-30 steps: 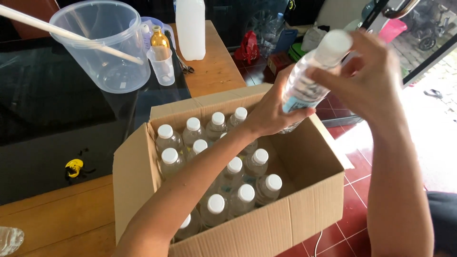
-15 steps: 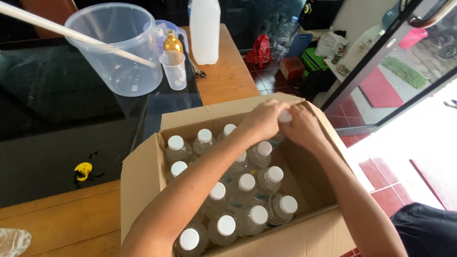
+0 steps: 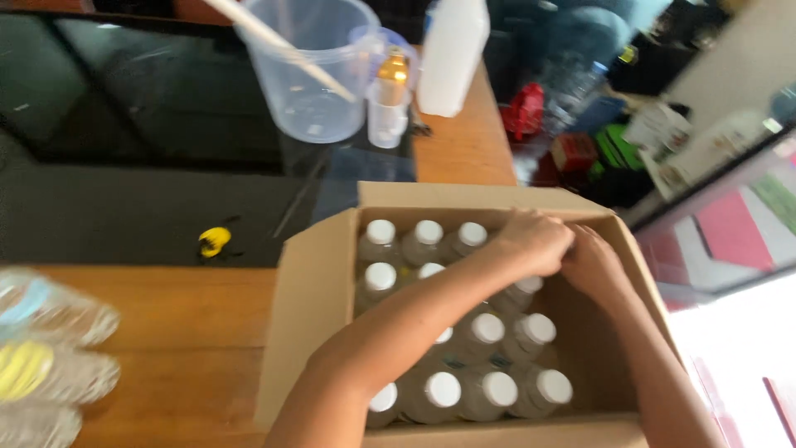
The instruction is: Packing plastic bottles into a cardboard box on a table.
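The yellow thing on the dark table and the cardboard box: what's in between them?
Nothing. In the head view, only bare dark tabletop separates the small yellow object from the cardboard box.

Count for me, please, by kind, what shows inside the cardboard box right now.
White-capped bottles: 13 caps showing; the arms may hide more.
Hands: 2, the left hand and the right hand, together at the far right corner.
Total: 15.
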